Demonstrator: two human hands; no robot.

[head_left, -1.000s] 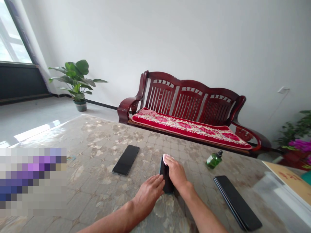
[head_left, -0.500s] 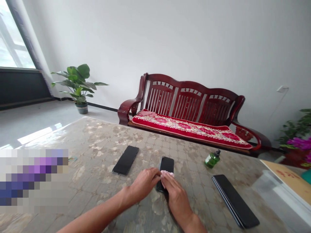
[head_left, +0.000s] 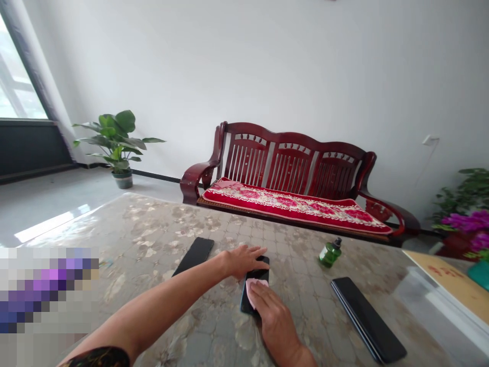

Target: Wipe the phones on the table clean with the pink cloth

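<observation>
A dark smartphone (head_left: 263, 271) lies flat on the table in front of me, partly covered by both hands. My left hand (head_left: 246, 259) rests at its far end, fingers stretched out across the top edge. Against the screen's near half, my right hand (head_left: 273, 308) presses a pink cloth (head_left: 255, 289) under its fingers. To the left lies another black phone (head_left: 196, 254), its near part hidden behind my left forearm. A green spray bottle (head_left: 330, 253) stands upright to the right. Nearer on that side is a stack of black phones (head_left: 369, 318).
The table (head_left: 214, 326) has a patterned, glossy cover. At its right edge sit a tan box (head_left: 446, 280) and clear plastic sheeting. Beyond the table are a red wooden bench (head_left: 294, 158) and a potted plant (head_left: 122, 178). A blurred patch covers the left side.
My left hand has moved from beside the cloth to the phone's far end, its fingers now spread. My right hand and the cloth have slid nearer along the screen. The view has shifted slightly.
</observation>
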